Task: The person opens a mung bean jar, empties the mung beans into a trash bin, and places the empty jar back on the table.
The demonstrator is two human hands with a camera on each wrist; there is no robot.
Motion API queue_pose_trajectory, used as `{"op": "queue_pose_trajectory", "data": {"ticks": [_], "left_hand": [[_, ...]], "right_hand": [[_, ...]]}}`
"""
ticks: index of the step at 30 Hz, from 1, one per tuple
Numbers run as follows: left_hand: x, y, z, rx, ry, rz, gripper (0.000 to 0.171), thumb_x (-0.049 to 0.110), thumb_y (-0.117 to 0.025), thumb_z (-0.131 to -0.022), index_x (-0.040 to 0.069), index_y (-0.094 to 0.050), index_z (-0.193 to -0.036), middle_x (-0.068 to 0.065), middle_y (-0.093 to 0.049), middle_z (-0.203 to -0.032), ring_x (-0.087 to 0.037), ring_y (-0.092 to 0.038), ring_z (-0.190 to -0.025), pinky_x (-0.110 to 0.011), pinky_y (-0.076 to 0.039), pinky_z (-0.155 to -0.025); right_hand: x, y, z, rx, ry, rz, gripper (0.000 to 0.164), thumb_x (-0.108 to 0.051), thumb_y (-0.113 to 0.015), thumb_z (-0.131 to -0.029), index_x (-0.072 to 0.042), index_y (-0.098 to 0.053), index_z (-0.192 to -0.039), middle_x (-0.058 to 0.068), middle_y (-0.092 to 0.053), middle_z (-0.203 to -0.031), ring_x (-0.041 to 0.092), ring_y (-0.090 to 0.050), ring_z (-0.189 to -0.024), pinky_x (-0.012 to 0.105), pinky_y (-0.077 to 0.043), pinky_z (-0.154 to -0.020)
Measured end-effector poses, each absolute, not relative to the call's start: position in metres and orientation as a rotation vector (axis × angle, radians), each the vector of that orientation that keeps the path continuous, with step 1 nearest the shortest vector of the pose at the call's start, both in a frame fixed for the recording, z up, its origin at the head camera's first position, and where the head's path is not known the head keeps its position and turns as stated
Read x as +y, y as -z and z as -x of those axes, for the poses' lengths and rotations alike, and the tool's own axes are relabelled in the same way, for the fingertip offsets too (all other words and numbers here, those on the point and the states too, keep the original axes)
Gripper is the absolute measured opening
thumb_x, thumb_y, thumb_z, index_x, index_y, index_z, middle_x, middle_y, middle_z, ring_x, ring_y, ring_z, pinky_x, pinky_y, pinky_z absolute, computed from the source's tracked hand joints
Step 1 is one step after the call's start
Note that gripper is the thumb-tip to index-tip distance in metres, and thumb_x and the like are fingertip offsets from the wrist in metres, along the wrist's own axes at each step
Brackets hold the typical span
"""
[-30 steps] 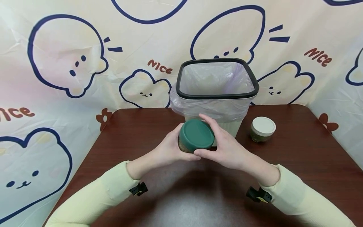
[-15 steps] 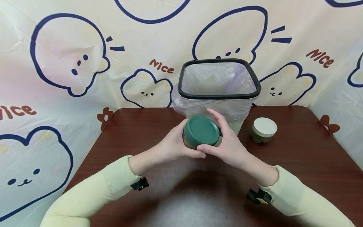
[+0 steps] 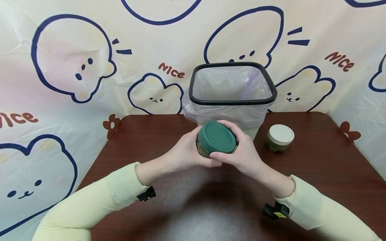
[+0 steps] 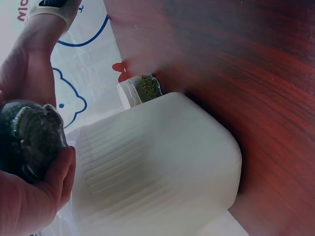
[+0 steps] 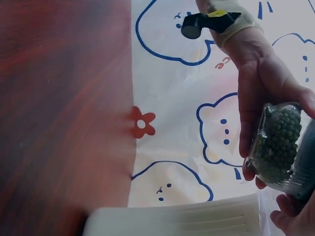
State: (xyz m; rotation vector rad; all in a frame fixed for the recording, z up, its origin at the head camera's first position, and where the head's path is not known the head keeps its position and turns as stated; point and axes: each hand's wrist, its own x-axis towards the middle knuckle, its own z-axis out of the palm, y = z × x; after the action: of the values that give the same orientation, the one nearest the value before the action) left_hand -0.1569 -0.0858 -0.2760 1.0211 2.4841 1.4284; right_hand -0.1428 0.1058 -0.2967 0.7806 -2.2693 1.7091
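A clear jar (image 5: 279, 142) filled with small green beans is held up in front of the bin, its dark green lid (image 3: 217, 136) facing the head camera at a tilt. My left hand (image 3: 185, 151) grips the jar body from the left, thumb along the near side. From the right, my right hand (image 3: 248, 152) grips the lid, with fingers over its far edge and thumb at its near edge. In the left wrist view the jar's bottom (image 4: 42, 135) shows between the two hands.
A trash bin (image 3: 233, 103) with a black rim and a clear liner stands behind the hands. Right of it, a second jar (image 3: 280, 137) with a white lid and green contents sits on the dark wooden table (image 3: 144, 137). A printed cloth (image 3: 156, 43) hangs behind.
The jar and both hands have shifted slightly right and up. The right fingers, raised half a second ago, have come down around the lid's far edge. The lid's tilt has changed.
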Motion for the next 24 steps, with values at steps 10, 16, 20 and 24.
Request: {"op": "queue_pose_trajectory", "data": {"ticks": [10, 16, 20, 24], "left_hand": [[-0.086, 0.285, 0.162, 2.517, -1.421, -1.151, 0.067, 0.039, -0.080, -0.061, 0.020, -0.049, -0.116, 0.012, -0.057, -0.102, -0.005, -0.053, -0.091, -0.028, -0.046, -0.076], [-0.088, 0.286, 0.164, 2.311, -1.453, -1.262, 0.064, 0.025, -0.081, -0.063, 0.016, -0.049, -0.117, 0.006, -0.058, -0.104, -0.010, -0.054, -0.093, -0.030, -0.045, -0.080], [-0.088, 0.286, 0.163, 2.251, -1.460, -1.276, 0.064, 0.023, -0.081, -0.064, 0.015, -0.048, -0.119, 0.005, -0.058, -0.105, -0.011, -0.054, -0.095, -0.031, -0.045, -0.081], [-0.087, 0.286, 0.163, 2.259, -1.474, -1.269, 0.065, 0.023, -0.081, -0.065, 0.016, -0.047, -0.120, 0.007, -0.057, -0.106, -0.010, -0.053, -0.096, -0.030, -0.045, -0.081]], "right_hand": [[0.108, 0.300, 0.145, -2.170, -1.781, -0.861, 0.074, -0.007, -0.081, -0.061, -0.015, -0.047, -0.126, -0.001, -0.055, -0.113, 0.017, -0.052, -0.100, 0.032, -0.041, -0.083], [0.114, 0.300, 0.146, -2.142, -1.806, -1.043, 0.076, -0.011, -0.081, -0.061, -0.013, -0.045, -0.128, 0.002, -0.051, -0.121, 0.022, -0.048, -0.104, 0.033, -0.040, -0.086], [0.117, 0.300, 0.148, -2.123, -1.815, -1.153, 0.077, -0.020, -0.081, -0.064, -0.012, -0.042, -0.130, 0.003, -0.049, -0.124, 0.025, -0.046, -0.107, 0.035, -0.039, -0.088], [0.119, 0.301, 0.149, -2.093, -1.868, -1.215, 0.079, -0.025, -0.078, -0.069, -0.010, -0.037, -0.135, 0.005, -0.044, -0.132, 0.027, -0.041, -0.115, 0.037, -0.036, -0.093]]}}
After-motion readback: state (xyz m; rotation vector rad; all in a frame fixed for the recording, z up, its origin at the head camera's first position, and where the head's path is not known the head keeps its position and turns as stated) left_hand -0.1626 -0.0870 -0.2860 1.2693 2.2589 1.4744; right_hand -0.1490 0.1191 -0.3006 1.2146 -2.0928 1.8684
